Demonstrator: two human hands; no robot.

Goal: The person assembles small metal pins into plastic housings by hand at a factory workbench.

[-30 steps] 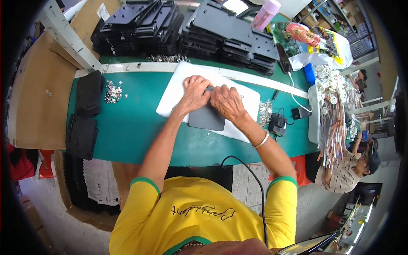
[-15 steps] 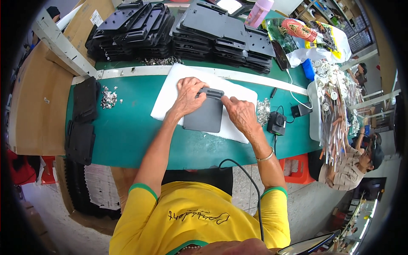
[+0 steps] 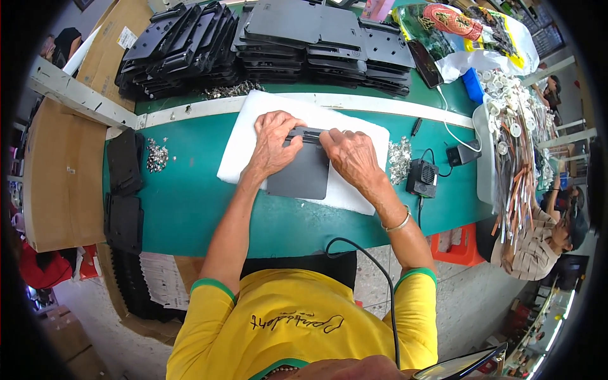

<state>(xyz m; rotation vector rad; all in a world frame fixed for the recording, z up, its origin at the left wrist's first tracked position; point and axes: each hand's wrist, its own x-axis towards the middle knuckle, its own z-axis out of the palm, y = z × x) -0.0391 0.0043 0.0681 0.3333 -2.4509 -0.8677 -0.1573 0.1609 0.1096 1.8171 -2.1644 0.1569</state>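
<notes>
A flat black plastic panel (image 3: pixel 297 172) with a slotted raised strip along its far end lies on a white foam sheet (image 3: pixel 238 152). My left hand (image 3: pixel 276 142) is closed round the panel's far left corner, its thumb lying on the strip. Over the far right corner, my right hand (image 3: pixel 352 155) is curled with its fingertips pressed on the slotted strip. Whether a small part sits under those fingertips is hidden. Beside the foam, close to my right hand, is a heap of small shiny metal pieces (image 3: pixel 399 161).
Tall stacks of black panels (image 3: pixel 285 31) stand behind a white rail (image 3: pixel 183 113). More black panels (image 3: pixel 125 161) and a metal-piece heap (image 3: pixel 157 156) lie left. At right are a black charger-like device (image 3: pixel 422 178), a phone (image 3: pixel 425 64) and a bin (image 3: pixel 485 158) of strips. A co-worker (image 3: pixel 538 244) sits beyond.
My right hand has shifted slightly left and inward, over the panel's slotted strip. My left hand keeps its hold at the far left corner. The whole view has moved a little.
</notes>
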